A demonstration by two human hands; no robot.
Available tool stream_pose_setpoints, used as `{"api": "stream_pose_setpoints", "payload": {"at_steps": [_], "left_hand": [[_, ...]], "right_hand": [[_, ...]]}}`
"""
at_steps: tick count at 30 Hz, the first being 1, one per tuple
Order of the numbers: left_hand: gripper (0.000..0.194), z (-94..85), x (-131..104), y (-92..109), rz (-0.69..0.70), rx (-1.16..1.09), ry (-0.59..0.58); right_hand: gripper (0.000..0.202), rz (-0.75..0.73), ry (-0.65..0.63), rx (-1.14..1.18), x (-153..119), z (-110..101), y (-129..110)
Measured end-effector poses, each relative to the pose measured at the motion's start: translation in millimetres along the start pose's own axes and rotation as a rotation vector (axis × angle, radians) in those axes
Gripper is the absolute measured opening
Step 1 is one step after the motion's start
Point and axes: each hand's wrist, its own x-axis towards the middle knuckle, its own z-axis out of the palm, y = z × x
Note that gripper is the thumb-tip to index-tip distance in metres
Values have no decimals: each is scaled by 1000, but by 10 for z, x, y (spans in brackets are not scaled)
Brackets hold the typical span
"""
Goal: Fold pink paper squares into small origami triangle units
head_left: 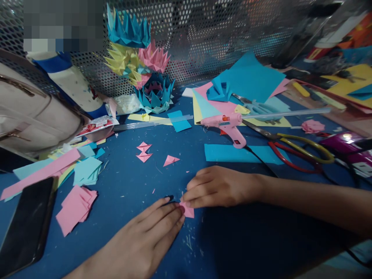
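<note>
A small folded piece of pink paper (188, 210) lies on the blue tabletop between my two hands. The fingertips of my left hand (155, 228) press its left edge to the table, fingers close together. From the upper right, the closed fingers of my right hand (216, 188) grip its top edge. Part of the paper is hidden under the fingers. Farther off lie two small folded pink pieces (144, 151) and a pink folded triangle (171, 160). A stack of pink paper squares (76, 209) rests to the left, below some light blue squares (87, 170).
A pink glue gun (225, 123) with a long glue stick lies beyond my right hand, near scissors (299, 149) and a blue paper strip (244, 154). A black phone (27, 221) is at the left. Folded paper flowers (154, 91) stand against the perforated metal panel (186, 31).
</note>
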Motion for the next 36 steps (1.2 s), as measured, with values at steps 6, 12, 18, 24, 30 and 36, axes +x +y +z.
{"api": "stream_pose_setpoints", "payload": {"at_steps": [6, 12, 18, 24, 30, 36], "left_hand": [[44, -28, 26, 5, -5, 16, 48], [42, 4, 34, -14, -40, 23, 115], [42, 22, 34, -22, -73, 1, 211], [36, -63, 55, -34, -111, -18, 281], [35, -27, 28, -54, -131, -5, 277], [34, 38, -6, -97, -155, 0, 262]], "right_hand": [[39, -10, 1, -13, -6, -5, -5], [43, -14, 19, 6, 16, -17, -9], [35, -32, 45, 14, 6, -10, 2], [26, -29, 48, 20, 9, 1, 8], [28, -14, 41, 47, 13, -3, 13], [27, -32, 76, 6, 10, 13, 15]]}}
